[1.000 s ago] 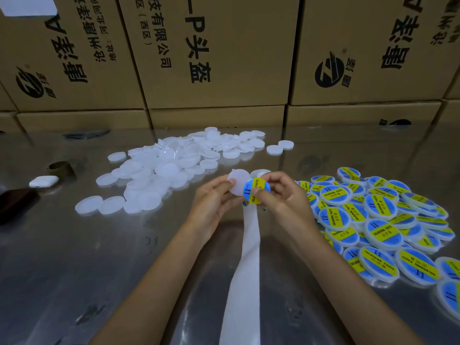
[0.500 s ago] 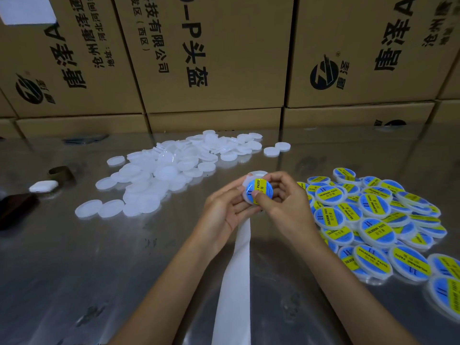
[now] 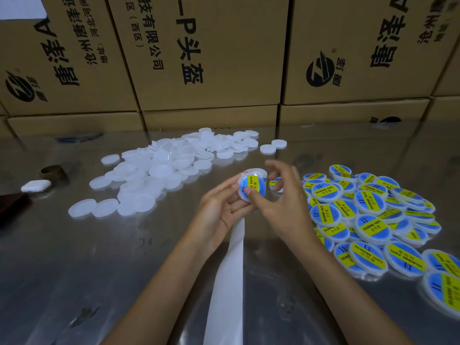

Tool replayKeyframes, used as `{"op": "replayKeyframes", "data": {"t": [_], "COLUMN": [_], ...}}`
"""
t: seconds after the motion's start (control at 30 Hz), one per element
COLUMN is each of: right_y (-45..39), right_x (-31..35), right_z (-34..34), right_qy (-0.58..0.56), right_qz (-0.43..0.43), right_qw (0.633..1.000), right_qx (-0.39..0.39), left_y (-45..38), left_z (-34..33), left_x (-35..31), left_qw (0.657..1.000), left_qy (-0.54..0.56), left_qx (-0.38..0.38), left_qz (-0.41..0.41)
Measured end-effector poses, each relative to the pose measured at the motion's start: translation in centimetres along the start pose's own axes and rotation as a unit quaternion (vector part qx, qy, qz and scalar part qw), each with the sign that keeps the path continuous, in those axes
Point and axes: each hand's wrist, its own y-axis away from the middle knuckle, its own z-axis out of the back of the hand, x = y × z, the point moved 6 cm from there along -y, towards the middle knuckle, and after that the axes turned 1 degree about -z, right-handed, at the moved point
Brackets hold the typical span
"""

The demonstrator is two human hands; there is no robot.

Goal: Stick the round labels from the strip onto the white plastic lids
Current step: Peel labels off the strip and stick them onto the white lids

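Compared w/ half a sec before, our right hand [image 3: 278,207] had opened up: the fingers that were curled over the lid [image 3: 251,186] had lifted and spread, & only the thumb tip [image 3: 247,191] was left pressing the blue-yellow "soldering paste" label [image 3: 254,183] flat. A sec before, that label was only being brought over to a bare lid beside it; by now it sat on the lid face, so we judged this piece as good as stuck, w/ only a last rub left before it could go to the done pile. Our left hand [image 3: 221,207] cupped the lid from below and from its left edge, fingers curled under it, and seemed also to trap the top of the white backing strip [image 3: 231,270], which ran down from under the hands toward us; whether any labels were left on the strip we couldn't tell, as only a plain white side showed. No real containers sat on the metal table [image 3: 74,257]: the unlabelled white lids [image 3: 149,180] lay in a loose heap at left-centre, the labelled lids [image 3: 368,215] in a spread pile on the right. Behind stood stacked cardboard cartons [image 3: 211,58], all shut, contents not visible. At far left lay a small white case [image 3: 36,186] & a brown ring, maybe a tape roll [image 3: 53,172].
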Motion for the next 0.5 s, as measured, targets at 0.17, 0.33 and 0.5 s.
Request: {"op": "replayKeyframes", "data": {"t": [0.17,0.33,0.5], "right_y": [-0.01,0.07,0.09], "right_x": [-1.03,-0.99,-1.17], "right_z": [0.29,0.36,0.23], "right_qy": [0.017,0.128,0.145], "right_qz": [-0.043,0.001,0.001], "right_qw": [0.999,0.991,0.988], "right_qx": [0.006,0.031,0.055], "left_y": [0.12,0.2,0.24], "left_z": [-0.26,-0.44,-0.56], "left_x": [-0.05,0.05,0.05], "left_qw": [0.999,1.0,0.999], "left_qy": [0.043,0.017,-0.033], "left_qx": [0.011,0.018,0.03], "left_qz": [0.013,0.018,0.022]}}
